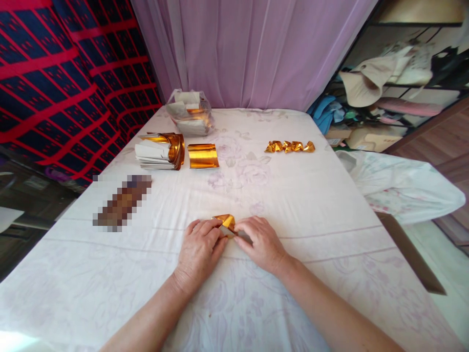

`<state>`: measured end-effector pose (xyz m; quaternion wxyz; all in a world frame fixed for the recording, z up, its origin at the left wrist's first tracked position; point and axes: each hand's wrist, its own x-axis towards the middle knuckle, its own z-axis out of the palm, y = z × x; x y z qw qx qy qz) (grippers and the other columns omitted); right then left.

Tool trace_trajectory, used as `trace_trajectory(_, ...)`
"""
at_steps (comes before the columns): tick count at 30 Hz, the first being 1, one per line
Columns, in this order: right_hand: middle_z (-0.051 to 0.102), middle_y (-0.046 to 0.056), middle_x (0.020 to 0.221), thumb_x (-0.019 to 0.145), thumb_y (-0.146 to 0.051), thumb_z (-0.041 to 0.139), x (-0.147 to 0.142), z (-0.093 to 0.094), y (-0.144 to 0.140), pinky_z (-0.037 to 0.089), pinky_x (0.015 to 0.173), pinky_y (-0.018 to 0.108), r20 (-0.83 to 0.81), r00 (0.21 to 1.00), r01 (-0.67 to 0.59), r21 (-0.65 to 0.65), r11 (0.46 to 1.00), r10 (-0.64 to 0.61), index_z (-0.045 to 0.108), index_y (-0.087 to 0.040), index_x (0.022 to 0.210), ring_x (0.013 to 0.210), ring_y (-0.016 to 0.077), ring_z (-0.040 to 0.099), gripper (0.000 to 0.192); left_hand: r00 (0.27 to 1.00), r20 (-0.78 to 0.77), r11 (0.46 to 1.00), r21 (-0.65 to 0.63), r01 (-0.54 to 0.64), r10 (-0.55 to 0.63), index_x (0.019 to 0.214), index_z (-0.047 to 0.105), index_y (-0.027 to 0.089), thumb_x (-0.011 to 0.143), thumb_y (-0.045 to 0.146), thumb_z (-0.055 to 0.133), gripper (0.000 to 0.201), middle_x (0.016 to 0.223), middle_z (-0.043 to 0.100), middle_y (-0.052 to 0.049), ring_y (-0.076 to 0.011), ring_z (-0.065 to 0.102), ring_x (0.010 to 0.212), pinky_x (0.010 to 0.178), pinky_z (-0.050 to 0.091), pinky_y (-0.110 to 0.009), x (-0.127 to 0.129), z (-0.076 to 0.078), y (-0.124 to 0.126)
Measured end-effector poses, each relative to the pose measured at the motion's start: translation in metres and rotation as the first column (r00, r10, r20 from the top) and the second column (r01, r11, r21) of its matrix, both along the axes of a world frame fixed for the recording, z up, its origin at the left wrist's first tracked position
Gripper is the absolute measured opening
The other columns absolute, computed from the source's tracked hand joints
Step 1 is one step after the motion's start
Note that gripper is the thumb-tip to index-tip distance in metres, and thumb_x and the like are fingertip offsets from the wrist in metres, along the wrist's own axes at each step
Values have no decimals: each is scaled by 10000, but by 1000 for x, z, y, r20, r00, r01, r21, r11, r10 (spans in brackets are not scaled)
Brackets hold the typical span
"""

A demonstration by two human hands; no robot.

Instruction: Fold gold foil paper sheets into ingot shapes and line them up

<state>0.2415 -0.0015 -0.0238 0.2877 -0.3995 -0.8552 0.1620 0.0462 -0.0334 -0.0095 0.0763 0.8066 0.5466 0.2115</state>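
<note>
We see the left hand [200, 247] and right hand [261, 242] pressed together on the tabletop [293, 195], fingers curled onto a small gold foil piece [225, 222] held between them at the near middle. At the far left, a clear bag [190, 115] holds white and gold sheets. Near it lie a sheet stack [157, 151] and a flat gold sheet [202, 156]. Five folded gold pieces [290, 146] sit in a row, far right.
</note>
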Motion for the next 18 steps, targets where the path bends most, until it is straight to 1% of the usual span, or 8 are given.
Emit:
trace_trajectory(3, 697, 31, 905, 827, -87, 627, 2, -1, 0, 427, 780, 339, -22, 1000, 19, -22, 1000, -19, 596, -212, 893, 857, 201, 617, 145, 1000, 20, 1000, -22, -16, 17, 824, 637, 209, 875, 210, 627, 51, 1135, 690, -43, -242, 621, 1025, 935, 427, -464, 0, -1, 0)
trace_trajectory(6, 690, 32, 891, 835, -84, 606, 2, 0, -1, 430, 768, 335, -3, 1000, 14, -6, 1000, -14, 605, -216, 850, 851, 199, 611, 133, 999, 32, 999, -36, -34, 35, 853, 633, 209, 858, 201, 647, 17, 1114, 692, -33, -240, 608, 1012, 905, 427, -444, 0, -1, 0)
trace_trajectory(9, 683, 32, 869, 841, -96, 591, 3, 1, -2, 435, 763, 335, 5, 1000, 26, 7, 1000, -26, 614, -219, 824, 833, 197, 607, 127, 998, 35, 998, -49, -43, 45, 869, 638, 215, 853, 203, 650, 24, 1105, 693, -28, -240, 601, 1007, 901, 420, -437, 0, 0, 1)
trace_trajectory(14, 677, 32, 857, 811, -61, 562, 4, 2, -3, 441, 768, 335, -11, 999, 53, 11, 999, -53, 618, -217, 840, 838, 198, 609, 168, 997, 45, 996, -70, -54, 57, 857, 648, 226, 857, 215, 641, 13, 1115, 691, -25, -238, 594, 1006, 903, 412, -434, 2, 0, 3)
trace_trajectory(18, 676, 31, 857, 831, -110, 588, 2, 2, -4, 428, 765, 336, -9, 997, 80, -1, 997, -80, 612, -220, 835, 834, 201, 604, 113, 997, 46, 995, -80, -52, 56, 854, 646, 225, 857, 220, 648, 6, 1110, 694, -26, -242, 595, 1000, 896, 410, -438, 2, 1, 4)
